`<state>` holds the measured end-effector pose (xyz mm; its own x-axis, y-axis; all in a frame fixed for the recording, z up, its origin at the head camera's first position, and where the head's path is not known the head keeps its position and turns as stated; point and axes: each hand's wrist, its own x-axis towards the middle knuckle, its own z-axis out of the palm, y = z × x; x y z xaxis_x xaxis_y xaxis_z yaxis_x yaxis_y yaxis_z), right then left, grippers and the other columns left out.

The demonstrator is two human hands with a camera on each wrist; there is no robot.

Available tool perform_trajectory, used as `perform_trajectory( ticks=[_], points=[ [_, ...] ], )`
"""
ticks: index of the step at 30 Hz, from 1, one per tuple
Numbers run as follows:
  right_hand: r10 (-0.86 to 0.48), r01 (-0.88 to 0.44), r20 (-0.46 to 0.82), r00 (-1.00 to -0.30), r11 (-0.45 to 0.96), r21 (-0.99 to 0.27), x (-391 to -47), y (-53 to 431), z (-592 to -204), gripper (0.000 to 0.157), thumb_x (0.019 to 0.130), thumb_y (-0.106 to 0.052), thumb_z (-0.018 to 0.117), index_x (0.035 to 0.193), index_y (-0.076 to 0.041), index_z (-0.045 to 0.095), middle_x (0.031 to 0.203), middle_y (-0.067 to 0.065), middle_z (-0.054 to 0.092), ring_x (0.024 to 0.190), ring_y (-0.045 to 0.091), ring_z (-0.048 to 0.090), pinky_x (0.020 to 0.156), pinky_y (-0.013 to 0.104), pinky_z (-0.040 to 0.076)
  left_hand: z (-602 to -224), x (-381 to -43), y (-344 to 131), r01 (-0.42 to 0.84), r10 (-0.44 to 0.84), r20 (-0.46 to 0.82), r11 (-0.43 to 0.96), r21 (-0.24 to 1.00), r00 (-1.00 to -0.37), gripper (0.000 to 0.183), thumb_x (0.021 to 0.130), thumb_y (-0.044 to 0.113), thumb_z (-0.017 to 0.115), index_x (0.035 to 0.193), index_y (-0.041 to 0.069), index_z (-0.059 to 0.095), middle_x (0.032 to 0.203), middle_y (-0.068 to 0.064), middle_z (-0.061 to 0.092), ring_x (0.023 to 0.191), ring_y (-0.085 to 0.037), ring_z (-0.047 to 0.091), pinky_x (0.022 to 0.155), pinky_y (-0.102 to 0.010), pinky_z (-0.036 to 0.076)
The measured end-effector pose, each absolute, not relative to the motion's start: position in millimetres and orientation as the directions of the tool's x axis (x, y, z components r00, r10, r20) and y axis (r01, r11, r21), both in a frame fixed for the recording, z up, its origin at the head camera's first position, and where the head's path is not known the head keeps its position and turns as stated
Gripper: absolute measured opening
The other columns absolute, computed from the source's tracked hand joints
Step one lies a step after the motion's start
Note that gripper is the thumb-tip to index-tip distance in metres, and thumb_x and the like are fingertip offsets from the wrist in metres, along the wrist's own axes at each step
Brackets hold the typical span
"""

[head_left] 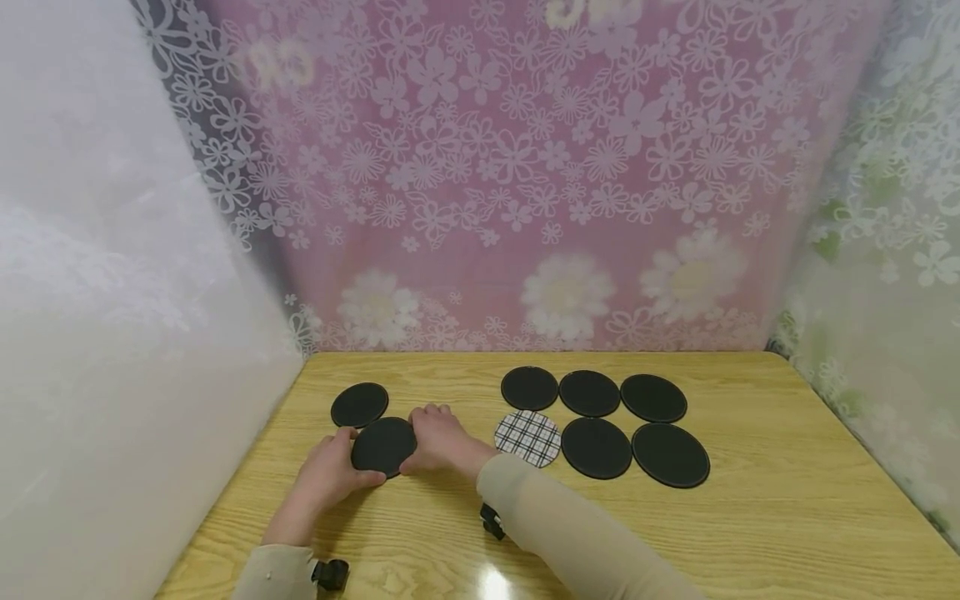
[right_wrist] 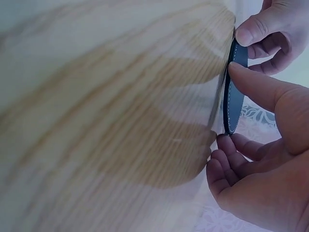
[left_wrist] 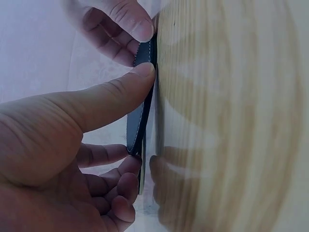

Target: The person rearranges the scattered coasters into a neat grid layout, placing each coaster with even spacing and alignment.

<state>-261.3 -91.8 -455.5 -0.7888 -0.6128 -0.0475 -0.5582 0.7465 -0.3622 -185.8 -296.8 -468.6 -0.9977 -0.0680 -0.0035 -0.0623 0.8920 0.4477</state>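
A round black coaster [head_left: 384, 447] with pale edge stitching is held between both hands at the left of the table. My left hand [head_left: 330, 473] grips its left and near edge, thumb at the front. On the opposite side, my right hand [head_left: 442, 442] pinches the edge between thumb and fingers. In the left wrist view the coaster [left_wrist: 140, 116] appears edge-on, close to the tabletop; whether it touches the wood I cannot tell. Just beyond it lies another black coaster [head_left: 360, 405].
Right of the hands, a plaid coaster [head_left: 528, 437] lies beside several black coasters [head_left: 596, 447] in two rows. The right forearm passes just in front of the plaid one. A white wall covering [head_left: 150, 333] borders the wooden table [head_left: 787, 517] at left; a pink floral curtain [head_left: 465, 275] hangs behind.
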Motion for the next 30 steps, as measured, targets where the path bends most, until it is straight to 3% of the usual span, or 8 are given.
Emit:
perform_trajectory(
  ticks=[9,18,25,30],
  points=[
    [-0.606,-0.526,-0.063,-0.793,0.733,-0.431,-264,-91,-458,0.069,0.085,-0.036,0.099,0.135,-0.005,0.064,0.117,0.009,0.066,0.106,0.022,0.065,0.097,0.035,0.055,-470,-186,-293,-0.073,-0.072,-0.020,0.872,0.484,-0.997,0.100,0.081,0.038,0.102,0.148,-0.015,0.050,0.127,-0.035,0.065,0.119,-0.054,0.065,0.101,-0.064,0.053],
    [-0.620,-0.527,-0.052,-0.783,0.705,-0.474,-266,-86,-457,0.076,0.084,-0.028,0.100,0.144,-0.002,0.062,0.127,0.013,0.066,0.113,0.024,0.066,0.100,0.034,0.056,-470,-186,-291,-0.069,-0.046,-0.055,0.826,0.560,-0.997,0.100,0.081,0.030,0.102,0.151,-0.015,0.046,0.124,-0.030,0.064,0.121,-0.048,0.065,0.101,-0.062,0.054],
    [-0.610,-0.490,-0.064,-0.790,0.690,-0.533,-273,-77,-455,0.078,0.086,-0.024,0.099,0.150,-0.003,0.059,0.134,0.016,0.063,0.119,0.027,0.065,0.104,0.038,0.055,-466,-191,-285,-0.051,-0.030,-0.044,0.777,0.627,-0.999,0.098,0.083,0.021,0.101,0.152,-0.016,0.043,0.108,-0.018,0.073,0.104,-0.035,0.074,0.095,-0.056,0.058],
    [-0.607,-0.472,-0.077,-0.791,0.687,-0.552,-277,-63,-444,0.079,0.089,-0.023,0.096,0.154,-0.004,0.056,0.141,0.018,0.060,0.124,0.030,0.064,0.104,0.041,0.056,-463,-199,-277,-0.038,-0.023,-0.033,0.778,0.627,-0.999,0.100,0.084,0.024,0.101,0.154,-0.016,0.042,0.121,-0.026,0.071,0.111,-0.039,0.073,0.095,-0.056,0.058]
  ],
)
